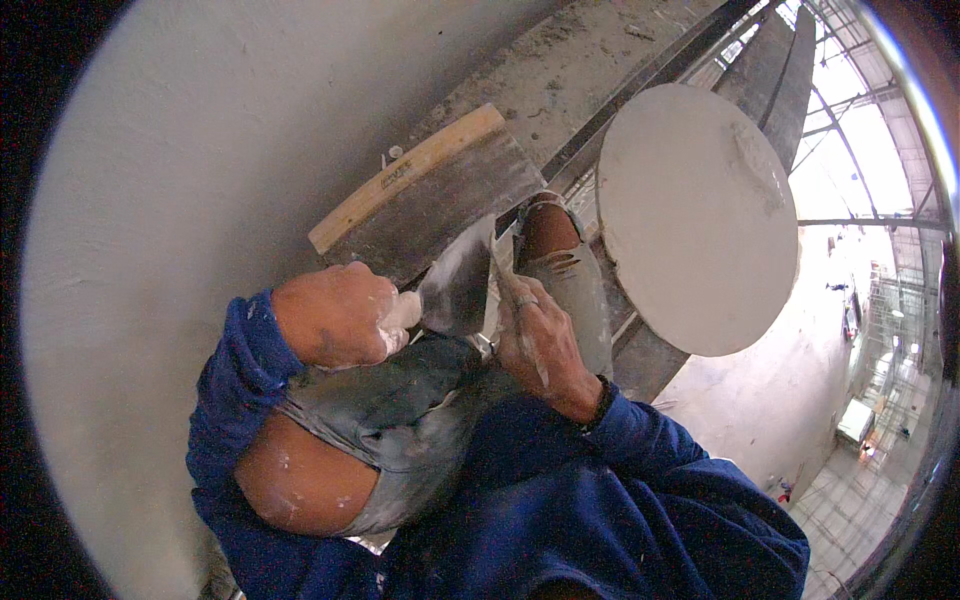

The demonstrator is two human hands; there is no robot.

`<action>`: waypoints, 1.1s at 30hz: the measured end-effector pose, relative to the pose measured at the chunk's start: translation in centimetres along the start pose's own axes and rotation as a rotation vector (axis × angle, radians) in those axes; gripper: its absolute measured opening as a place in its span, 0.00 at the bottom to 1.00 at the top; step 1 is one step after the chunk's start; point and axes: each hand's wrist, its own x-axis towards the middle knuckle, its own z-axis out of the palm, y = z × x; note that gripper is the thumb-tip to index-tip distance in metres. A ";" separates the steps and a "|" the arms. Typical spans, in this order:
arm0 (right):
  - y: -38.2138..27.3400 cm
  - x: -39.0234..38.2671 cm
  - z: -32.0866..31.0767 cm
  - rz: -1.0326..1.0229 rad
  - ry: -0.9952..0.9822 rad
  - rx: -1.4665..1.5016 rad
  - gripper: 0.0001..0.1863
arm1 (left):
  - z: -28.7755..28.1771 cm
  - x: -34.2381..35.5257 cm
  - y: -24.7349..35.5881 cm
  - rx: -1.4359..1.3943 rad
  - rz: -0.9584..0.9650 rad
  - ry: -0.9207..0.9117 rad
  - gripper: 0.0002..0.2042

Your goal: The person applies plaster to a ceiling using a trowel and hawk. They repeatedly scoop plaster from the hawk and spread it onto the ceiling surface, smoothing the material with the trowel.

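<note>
My left hand [335, 312], smeared with white paste, grips a wide putty knife whose steel blade [455, 280] points up and right. Beside it my right hand [535, 350], also whitened, is closed on a second scraper [497, 262], seen nearly edge-on against the first blade. Just beyond both hands lies a wide steel spreading blade [450, 195] with a wooden edge strip [405, 170]. My bent knees, in torn grey trousers, are below and behind the tools.
A large round off-white disc or container top [697, 215] sits at right on dark planks [755, 65]. A plastered wall [140, 210] fills the left, beside a dirty concrete ledge [560, 75]. Far below at right are a pale floor [730, 400] and metal framework.
</note>
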 end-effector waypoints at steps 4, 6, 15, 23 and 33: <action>-1.2 -1.7 -0.3 -0.311 -0.070 -0.045 0.30 | 0.4 0.8 0.1 -0.012 -0.011 -0.079 0.15; -0.1 -1.8 0.8 -0.221 -0.028 -0.054 0.24 | 0.2 1.0 0.5 -0.009 -0.064 -0.113 0.16; -2.8 -1.6 -1.2 -0.201 -0.211 -0.167 0.36 | 1.0 1.3 -0.8 -0.049 -0.062 -0.088 0.21; -2.5 -1.8 -0.3 -0.309 -0.206 -0.195 0.36 | 0.6 1.7 -1.2 -0.197 -0.050 -0.105 0.20; -1.5 -2.6 -1.0 -0.119 -0.243 -0.026 0.44 | 0.6 1.3 -0.3 -0.066 0.006 -0.006 0.18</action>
